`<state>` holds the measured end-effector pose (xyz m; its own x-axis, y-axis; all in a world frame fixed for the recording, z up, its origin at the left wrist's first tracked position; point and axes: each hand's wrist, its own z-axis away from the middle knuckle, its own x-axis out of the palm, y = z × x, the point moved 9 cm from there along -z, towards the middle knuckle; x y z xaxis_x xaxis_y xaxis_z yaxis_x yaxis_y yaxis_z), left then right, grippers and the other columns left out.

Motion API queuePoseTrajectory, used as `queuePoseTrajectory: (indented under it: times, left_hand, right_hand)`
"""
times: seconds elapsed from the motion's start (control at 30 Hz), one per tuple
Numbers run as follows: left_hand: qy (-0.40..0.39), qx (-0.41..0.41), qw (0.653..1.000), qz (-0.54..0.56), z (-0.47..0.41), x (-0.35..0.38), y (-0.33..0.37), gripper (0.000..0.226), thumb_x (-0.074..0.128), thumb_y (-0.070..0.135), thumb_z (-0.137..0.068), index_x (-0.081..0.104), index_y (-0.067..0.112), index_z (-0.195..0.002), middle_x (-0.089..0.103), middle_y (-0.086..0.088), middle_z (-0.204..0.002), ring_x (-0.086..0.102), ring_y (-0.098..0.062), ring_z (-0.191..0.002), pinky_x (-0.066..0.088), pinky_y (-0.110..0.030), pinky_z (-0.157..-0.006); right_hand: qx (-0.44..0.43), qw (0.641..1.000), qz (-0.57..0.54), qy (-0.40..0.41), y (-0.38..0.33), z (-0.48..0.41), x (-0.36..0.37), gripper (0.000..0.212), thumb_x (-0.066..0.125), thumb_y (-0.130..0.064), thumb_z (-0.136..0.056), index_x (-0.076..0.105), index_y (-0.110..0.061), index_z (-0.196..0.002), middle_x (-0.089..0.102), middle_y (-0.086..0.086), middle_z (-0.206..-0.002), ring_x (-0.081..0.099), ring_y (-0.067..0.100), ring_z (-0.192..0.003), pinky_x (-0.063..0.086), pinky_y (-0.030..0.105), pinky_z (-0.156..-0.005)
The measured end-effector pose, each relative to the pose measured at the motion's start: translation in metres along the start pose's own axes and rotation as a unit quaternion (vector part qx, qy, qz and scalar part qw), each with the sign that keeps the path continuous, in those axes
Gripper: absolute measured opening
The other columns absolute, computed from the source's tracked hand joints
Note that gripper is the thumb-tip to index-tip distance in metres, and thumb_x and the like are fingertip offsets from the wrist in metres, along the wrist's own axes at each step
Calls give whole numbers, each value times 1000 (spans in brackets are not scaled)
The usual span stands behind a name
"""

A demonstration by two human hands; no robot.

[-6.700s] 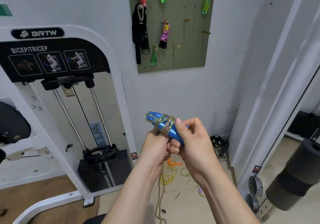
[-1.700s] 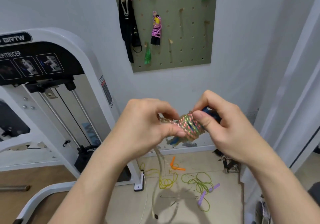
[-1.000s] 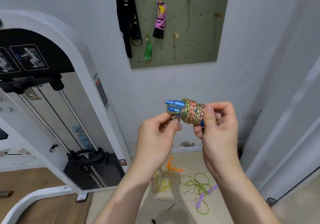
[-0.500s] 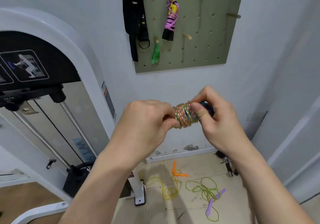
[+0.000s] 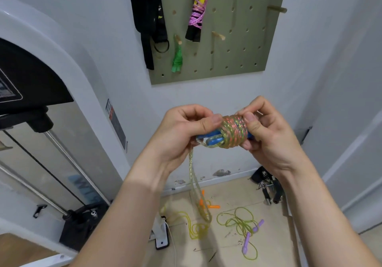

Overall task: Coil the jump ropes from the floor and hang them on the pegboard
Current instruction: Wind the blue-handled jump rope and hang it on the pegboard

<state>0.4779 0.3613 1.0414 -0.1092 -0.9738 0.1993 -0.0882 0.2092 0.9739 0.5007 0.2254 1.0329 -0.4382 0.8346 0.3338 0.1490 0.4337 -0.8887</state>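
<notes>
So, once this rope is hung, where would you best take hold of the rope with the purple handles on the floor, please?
Probably by the two purple handles, coming from above. They lie close together at the right edge of the loose yellow-green cord, rigid and clear of its tangle, so one hand could pinch both and lift the cord free to wrap.

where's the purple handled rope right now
The purple-handled rope lies uncoiled on the floor, lower right of centre in the head view, right of the yellow rope.

A multicoloured rope (image 5: 233,131) is wound tightly round two blue handles (image 5: 210,139), a loose loop dangling toward 6 o'clock. Yellow rope (image 5: 197,228) and green rope (image 5: 239,223) lie tangled on the floor; pegboard (image 5: 237,39) at 12 o'clock.
</notes>
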Motion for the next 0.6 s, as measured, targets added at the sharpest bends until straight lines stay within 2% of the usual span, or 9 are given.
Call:
queuePoseTrajectory:
  times: [0.1, 0.2, 0.3, 0.4, 0.47, 0.53, 0.6]
  left_hand:
    - [0, -57, 996, 72, -25, 5, -24, 11, 68, 16, -67, 69, 17, -56, 58, 4, -55, 48, -8, -51, 28, -22, -55]
    - [35, -71, 983, 163, -48, 9, -37, 14, 76, 14, -66, 65, 15, -58, 56, 2, -56, 50, -6, -50, 36, -14, -49]
    - [71, -93, 957, 267, -70, 15, -47, 11, 67, 14, -69, 60, 9, -62, 56, 0, -56, 53, -6, -46, 42, -11, -44]
    - [85, -117, 925, 351, -94, 22, -60, 7, 62, 14, -72, 68, 11, -70, 56, 1, -61, 46, -2, -43, 35, -8, -35]
    - [98, -84, 937, 325, -109, 25, -62, 16, 57, 9, -82, 71, 13, -77, 52, 3, -64, 38, -1, -44, 28, -8, -35]
    - [139, -8, 971, 195, -123, 17, -58, 27, 50, 6, -93, 73, 13, -80, 49, 2, -68, 33, -5, -49, 25, -12, -40]
    - [155, 53, 986, 37, -132, 17, -47, 21, 51, 7, -95, 71, 11, -87, 40, 0, -68, 27, -10, -55, 23, -18, -46]
  right_hand:
    - [4, 999, -33, 30, 10, -12, -16, 13, 65, -25, -76, 55, -18, -71, 49, 17, -76, 40, 13, -40, 33, 15, -37]
    - [-4, 997, -40, 68, 15, -24, -36, 10, 59, -18, -82, 54, -15, -74, 50, 12, -74, 43, 12, -43, 36, 16, -38]
    - [-19, 995, -41, 86, 14, -43, -51, 10, 56, -16, -83, 49, -11, -80, 53, 6, -70, 44, 12, -46, 37, 18, -40]
    - [-37, 992, -56, 111, 11, -65, -69, 8, 55, -15, -87, 48, -13, -83, 57, 8, -74, 47, 17, -50, 39, 21, -43]
    - [-35, 987, -44, 149, 13, -78, -84, 11, 53, -10, -94, 49, -14, -84, 59, 5, -75, 52, 17, -53, 44, 22, -46]
    - [-40, 980, -27, 193, 15, -88, -98, 15, 51, -6, -97, 50, -14, -85, 59, 5, -80, 56, 14, -56, 47, 23, -49]
    - [-67, 969, 15, 236, 15, -93, -111, 17, 50, -5, -98, 51, -16, -85, 58, 5, -86, 57, 14, -57, 48, 25, -51]
